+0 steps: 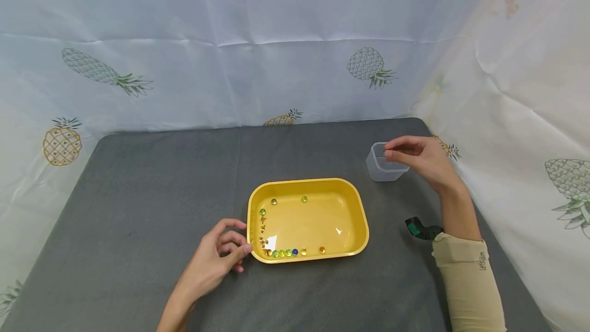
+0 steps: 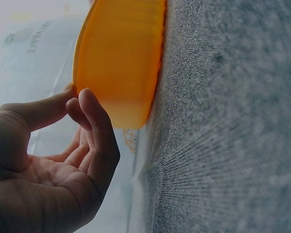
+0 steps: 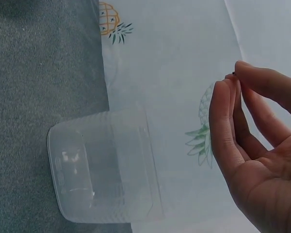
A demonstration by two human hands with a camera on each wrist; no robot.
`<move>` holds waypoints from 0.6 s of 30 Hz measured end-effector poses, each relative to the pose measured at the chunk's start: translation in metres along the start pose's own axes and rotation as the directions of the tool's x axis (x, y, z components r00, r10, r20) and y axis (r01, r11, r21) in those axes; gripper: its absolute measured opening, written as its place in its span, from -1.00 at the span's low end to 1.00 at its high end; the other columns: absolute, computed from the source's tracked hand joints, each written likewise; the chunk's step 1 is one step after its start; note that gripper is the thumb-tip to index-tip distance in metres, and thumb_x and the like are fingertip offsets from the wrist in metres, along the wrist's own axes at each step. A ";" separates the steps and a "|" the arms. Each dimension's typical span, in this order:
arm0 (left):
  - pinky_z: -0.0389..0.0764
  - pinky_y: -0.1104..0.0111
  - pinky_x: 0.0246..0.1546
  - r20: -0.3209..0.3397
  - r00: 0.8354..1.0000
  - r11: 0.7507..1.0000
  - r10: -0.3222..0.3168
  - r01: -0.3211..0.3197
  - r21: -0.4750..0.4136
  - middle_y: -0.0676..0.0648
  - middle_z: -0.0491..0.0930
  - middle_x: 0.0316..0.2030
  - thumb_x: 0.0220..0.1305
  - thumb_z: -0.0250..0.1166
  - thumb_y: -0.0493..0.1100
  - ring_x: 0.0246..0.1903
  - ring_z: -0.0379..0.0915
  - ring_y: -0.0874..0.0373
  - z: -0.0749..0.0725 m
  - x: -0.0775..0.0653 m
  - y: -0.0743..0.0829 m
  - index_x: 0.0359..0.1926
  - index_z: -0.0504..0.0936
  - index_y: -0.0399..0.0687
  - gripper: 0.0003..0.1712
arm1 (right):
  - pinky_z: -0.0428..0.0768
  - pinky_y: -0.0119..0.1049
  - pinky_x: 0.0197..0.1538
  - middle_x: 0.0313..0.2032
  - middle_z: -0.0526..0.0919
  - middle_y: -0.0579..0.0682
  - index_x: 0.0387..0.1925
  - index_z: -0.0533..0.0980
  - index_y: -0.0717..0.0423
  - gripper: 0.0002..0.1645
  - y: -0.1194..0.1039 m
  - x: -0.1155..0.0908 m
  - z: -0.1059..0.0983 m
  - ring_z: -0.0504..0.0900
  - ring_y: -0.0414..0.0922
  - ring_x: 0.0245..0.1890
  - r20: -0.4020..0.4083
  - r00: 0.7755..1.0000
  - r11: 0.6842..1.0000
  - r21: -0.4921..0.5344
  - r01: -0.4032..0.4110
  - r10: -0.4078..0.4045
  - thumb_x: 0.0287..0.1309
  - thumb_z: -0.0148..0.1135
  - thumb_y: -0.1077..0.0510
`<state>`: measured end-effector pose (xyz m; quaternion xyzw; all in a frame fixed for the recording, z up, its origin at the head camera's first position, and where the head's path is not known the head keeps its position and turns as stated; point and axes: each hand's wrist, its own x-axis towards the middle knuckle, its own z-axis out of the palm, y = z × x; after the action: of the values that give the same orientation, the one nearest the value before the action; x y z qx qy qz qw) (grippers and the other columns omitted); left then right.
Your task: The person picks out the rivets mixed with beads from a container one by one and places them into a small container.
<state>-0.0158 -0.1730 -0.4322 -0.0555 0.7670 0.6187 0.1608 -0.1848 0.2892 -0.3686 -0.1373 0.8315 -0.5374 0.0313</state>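
A yellow tray (image 1: 309,224) lies on the grey-covered table, holding several glass marbles (image 1: 288,252) and several tiny brass-coloured pieces (image 1: 262,228) along its left side. The left hand (image 1: 214,252) pinches the tray's left rim near the front corner, thumb on the edge; in the left wrist view its fingertips meet the orange-looking wall (image 2: 121,63). Above a clear plastic container (image 1: 386,174), the right hand (image 1: 424,160) has thumb and fingertips together. Between them the right wrist view shows a tiny dark piece (image 3: 234,73), mostly hidden, its kind unclear.
Grey cloth (image 1: 152,209) covers the table. Pineapple-printed white sheets (image 1: 295,81) hang behind it and at the sides. A black and green device (image 1: 421,229) is strapped at the right wrist, by a beige sleeve (image 1: 470,281).
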 end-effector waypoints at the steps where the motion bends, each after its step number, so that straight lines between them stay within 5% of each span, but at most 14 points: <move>1: 0.80 0.25 -0.40 -0.001 1.000 1.000 0.000 0.000 0.000 -0.18 0.70 -0.23 0.41 0.49 -0.28 -0.42 0.67 0.09 0.000 0.000 0.000 0.31 0.44 -0.22 -0.43 | 0.76 -0.52 -0.02 -0.18 0.84 -0.31 0.04 0.70 0.32 -0.75 0.001 0.000 -0.001 0.84 -0.25 -0.18 -0.003 1.000 1.000 0.006 -0.004 0.004 0.40 0.44 0.29; 18: 0.80 0.25 -0.41 -0.003 1.000 1.000 -0.003 0.003 0.003 -0.17 0.70 -0.24 0.41 0.48 -0.30 -0.45 0.63 0.11 0.000 0.000 0.001 0.31 0.44 -0.22 -0.44 | 0.74 -0.49 -0.11 -0.20 0.82 -0.37 0.07 0.70 0.32 -0.69 0.016 0.003 -0.004 0.78 -0.32 -0.22 -0.057 0.998 0.992 -0.123 -0.042 0.035 0.42 0.45 0.20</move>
<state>-0.0163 -0.1726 -0.4317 -0.0574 0.7680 0.6173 0.1606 -0.1913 0.2982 -0.3812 -0.1081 0.8662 -0.4877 0.0101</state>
